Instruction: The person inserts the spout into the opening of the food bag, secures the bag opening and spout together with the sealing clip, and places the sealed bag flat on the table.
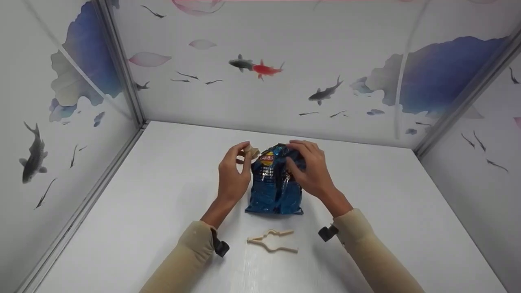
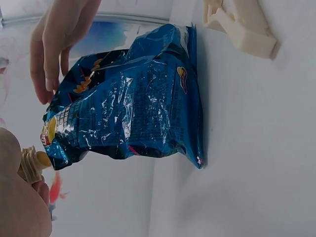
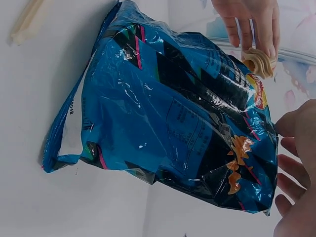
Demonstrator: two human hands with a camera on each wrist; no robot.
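Observation:
A blue crinkled chip bag [image 1: 268,191] stands upright on the white table, its bottom seam down. My left hand [image 1: 236,175] pinches a small beige ridged, hollow cap [image 1: 252,152] at the bag's upper left corner. In the left wrist view, that cap [image 2: 32,164] sits right at the bag's corner. My right hand [image 1: 311,167] grips the bag's upper right side, thumb in front and fingers round the top edge. On the table in front of the bag lies an opened beige bag clip [image 1: 266,243], its two arms spread toward the right.
White panels with printed fish and blue patches enclose the table [image 1: 171,175] at the back and both sides. Metal corner posts [image 1: 118,57] join the panels. Black straps with small camera blocks [image 1: 221,248] are worn over the beige sleeves [image 1: 179,260].

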